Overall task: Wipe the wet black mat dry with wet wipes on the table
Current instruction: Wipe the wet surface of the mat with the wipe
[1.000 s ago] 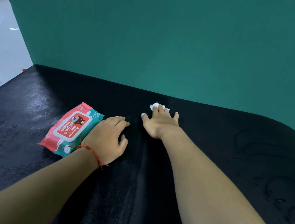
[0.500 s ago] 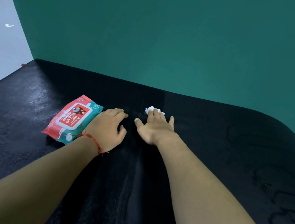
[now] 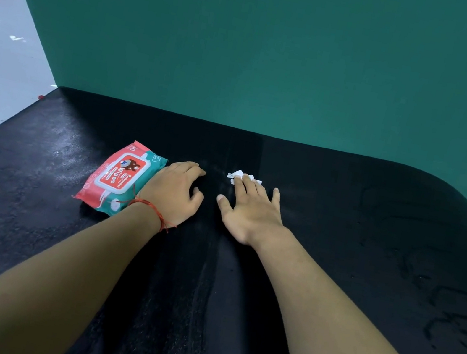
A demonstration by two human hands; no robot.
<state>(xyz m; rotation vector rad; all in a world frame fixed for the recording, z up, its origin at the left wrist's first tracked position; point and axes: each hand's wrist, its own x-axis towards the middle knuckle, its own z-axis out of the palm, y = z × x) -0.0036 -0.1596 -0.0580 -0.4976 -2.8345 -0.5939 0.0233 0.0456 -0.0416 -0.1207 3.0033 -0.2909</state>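
In the head view, the right hand (image 3: 252, 211) is lying flat on the wide black rubbery mat (image 3: 342, 227). Its fingers are straight and spread, pressing a small crumpled white wet wipe (image 3: 237, 173) against the surface rather than pinching it. That flat press is probably meant to give the wipe broad contact with the damp mat.

The left hand (image 3: 171, 194), wearing a thin red string bracelet (image 3: 151, 209), is resting palm down with loosely bent fingers that are gripping nothing. It is sitting against the right edge of the red and teal plastic wipes pack (image 3: 121, 177), likely bracing the body and keeping the pack within reach.

Water streaks (image 3: 437, 306) are glistening well to the right, so much wiping seems left. A plain green wall (image 3: 277, 60) is rising behind the mat.
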